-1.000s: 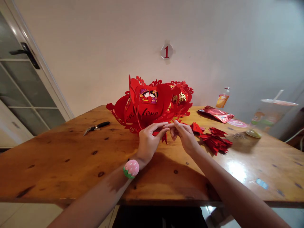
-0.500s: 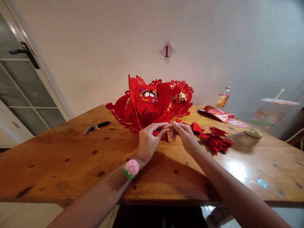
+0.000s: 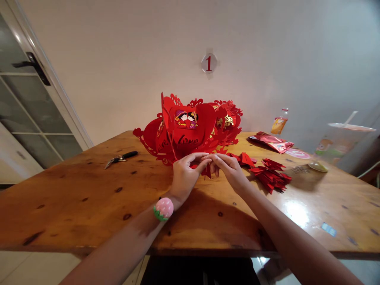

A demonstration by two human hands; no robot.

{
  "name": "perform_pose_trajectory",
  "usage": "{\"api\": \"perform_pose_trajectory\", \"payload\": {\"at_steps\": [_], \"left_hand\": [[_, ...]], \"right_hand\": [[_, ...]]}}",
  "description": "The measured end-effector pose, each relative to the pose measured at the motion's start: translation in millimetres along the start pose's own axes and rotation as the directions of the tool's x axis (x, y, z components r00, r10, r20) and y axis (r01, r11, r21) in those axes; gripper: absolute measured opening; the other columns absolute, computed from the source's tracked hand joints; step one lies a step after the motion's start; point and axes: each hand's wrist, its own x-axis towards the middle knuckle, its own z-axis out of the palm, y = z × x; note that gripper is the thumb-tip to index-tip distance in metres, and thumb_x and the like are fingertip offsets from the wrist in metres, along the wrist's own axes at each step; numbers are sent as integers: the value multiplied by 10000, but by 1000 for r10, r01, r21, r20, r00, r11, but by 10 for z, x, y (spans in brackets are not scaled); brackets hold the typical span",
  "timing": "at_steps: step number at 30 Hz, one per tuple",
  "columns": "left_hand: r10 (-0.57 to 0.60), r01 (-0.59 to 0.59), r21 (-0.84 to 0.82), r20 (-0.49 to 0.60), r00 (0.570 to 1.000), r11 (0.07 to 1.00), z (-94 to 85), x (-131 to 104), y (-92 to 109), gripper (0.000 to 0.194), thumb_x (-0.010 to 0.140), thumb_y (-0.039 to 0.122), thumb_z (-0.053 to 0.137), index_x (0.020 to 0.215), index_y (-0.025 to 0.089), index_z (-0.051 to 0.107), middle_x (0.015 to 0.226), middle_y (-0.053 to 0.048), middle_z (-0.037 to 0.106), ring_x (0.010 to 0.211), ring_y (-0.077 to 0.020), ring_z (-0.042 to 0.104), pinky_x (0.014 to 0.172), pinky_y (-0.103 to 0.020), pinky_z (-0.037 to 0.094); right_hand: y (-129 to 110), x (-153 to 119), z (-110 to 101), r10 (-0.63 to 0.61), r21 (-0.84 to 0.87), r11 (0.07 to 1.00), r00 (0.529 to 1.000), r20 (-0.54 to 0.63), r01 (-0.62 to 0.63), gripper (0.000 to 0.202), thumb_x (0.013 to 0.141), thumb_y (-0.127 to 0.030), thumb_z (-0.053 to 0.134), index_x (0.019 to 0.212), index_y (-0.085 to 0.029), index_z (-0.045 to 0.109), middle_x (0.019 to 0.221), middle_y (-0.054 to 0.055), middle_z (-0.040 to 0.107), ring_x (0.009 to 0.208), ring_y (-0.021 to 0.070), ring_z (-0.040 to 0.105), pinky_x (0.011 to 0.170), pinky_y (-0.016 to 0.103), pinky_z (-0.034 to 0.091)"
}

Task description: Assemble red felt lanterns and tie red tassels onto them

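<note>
A red lantern (image 3: 190,136) with cut-out edges, a picture of a kissing couple and the word "Love" stands in front of me. At its lower front edge my left hand (image 3: 187,170) and my right hand (image 3: 230,168) meet, fingertips pinched together. A small red piece (image 3: 207,171) hangs below the fingers of my left hand. What exactly the right fingertips grip is too small to make out. Right of my right hand lies a bundle of folded red pieces (image 3: 271,176). My left wrist wears a pink strawberry band (image 3: 164,209).
Pliers with a black handle (image 3: 121,159) lie to the left. A second red lantern with gold characters (image 3: 228,120) stands behind. On the right are a red foil packet (image 3: 270,141), an orange-labelled bottle (image 3: 279,122) and a see-through cup with a straw (image 3: 341,144).
My right hand has shifted slightly left, and its fingertips now meet those of my left hand more closely. The lantern and other items stay in place.
</note>
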Motion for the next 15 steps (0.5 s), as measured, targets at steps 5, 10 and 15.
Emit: {"api": "perform_pose_trajectory", "payload": {"at_steps": [5, 10, 15], "left_hand": [[11, -11, -7, -14, 1000, 1000, -7, -1, -1, 197, 770, 315, 631, 916, 188, 667, 892, -14, 704, 795, -139, 656, 767, -248, 525], [80, -79, 43, -16, 997, 996, -3, 8, 23, 175, 767, 285, 640, 901, 177, 667, 885, -22, 708, 791, -138, 656, 770, -253, 523], [205, -201, 135, -18, 979, 970, -15, 19, 21, 152, 768, 248, 644, 896, 168, 666, 867, -29, 707, 774, -129, 655, 746, -234, 520]], "right_hand": [[35, 3, -5, 26, 58, 998, 1000, -9, -25, 345, 845, -447, 473, 840, -159, 662, 556, -13, 524, 494, 89, 462, 458, 218, 362], [35, 25, -19, 54, 152, 987, 997, -51, -46, 377, 848, -456, 462, 834, -169, 706, 548, -6, 518, 494, 86, 454, 448, 213, 349], [4, 29, 10, 117, 219, 971, 990, -74, -98, 401, 835, -482, 465, 825, -170, 716, 521, -15, 494, 458, 74, 426, 455, 219, 344]]}}
